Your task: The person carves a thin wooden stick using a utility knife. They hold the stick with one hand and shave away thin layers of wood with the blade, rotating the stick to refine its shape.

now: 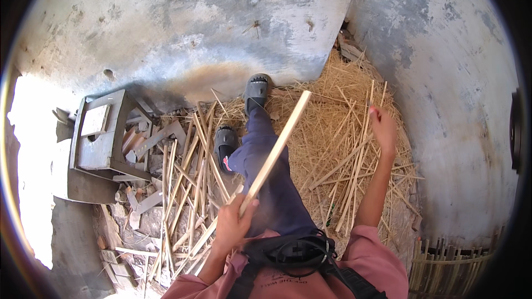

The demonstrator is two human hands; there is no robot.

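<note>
My left hand is wrapped round the lower end of a pale, split bamboo strip. The strip slants up and to the right across my legs, its far end free. Out to the right, my right hand is raised above the straw, fingers closed. A thin, narrow piece seems to stick up from its fingertips, but I cannot make out what it is. Below that hand lie several thin bamboo slivers on a heap of pale shavings.
Longer bamboo sticks lie in a loose pile left of my feet. Beyond them stands a worn wooden box with scraps inside. Weathered walls close in ahead and right. A woven bamboo basket sits at the lower right.
</note>
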